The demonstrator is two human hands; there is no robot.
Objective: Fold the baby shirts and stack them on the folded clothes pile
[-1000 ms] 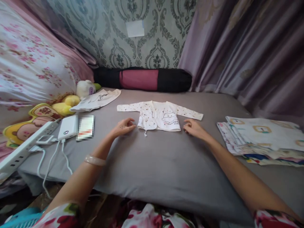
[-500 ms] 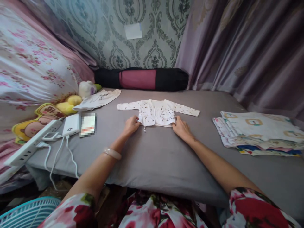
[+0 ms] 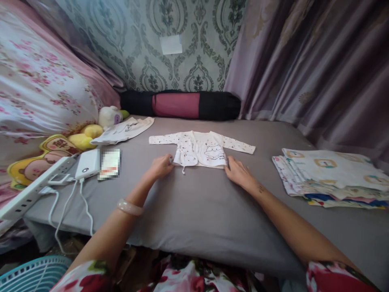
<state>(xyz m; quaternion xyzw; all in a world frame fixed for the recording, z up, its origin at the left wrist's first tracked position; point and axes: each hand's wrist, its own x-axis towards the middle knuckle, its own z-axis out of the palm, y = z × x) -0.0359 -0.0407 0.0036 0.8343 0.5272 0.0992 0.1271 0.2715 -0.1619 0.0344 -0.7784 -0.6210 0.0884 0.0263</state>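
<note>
Both arms (image 3: 112, 227) are slanting forward and inward. The left hand (image 3: 161, 166) and right hand (image 3: 238, 169) are facing each other, fingers (image 3: 166, 158) bent.

1. A broad, cloth-covered gray surface (image 3: 194, 211) spreads out flat.
2. Mid-surface lies a small white jacket (image 3: 187, 150), sleeves spread.
3. A black-and-maroon bolster (image 3: 176, 105) lines the far edge.
4. Folded cloths (image 3: 334, 168) are stacked right; a pale garment (image 3: 123, 132) and white power bank (image 3: 87, 164) lie left.

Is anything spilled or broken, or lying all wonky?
Nothing looks spilled or broken. The little shirt lies flat with its sleeves spread. One slightly wonky thing: the pale garment at the back left lies loose and slanted, while the cloths on the right are neatly stacked.
</note>
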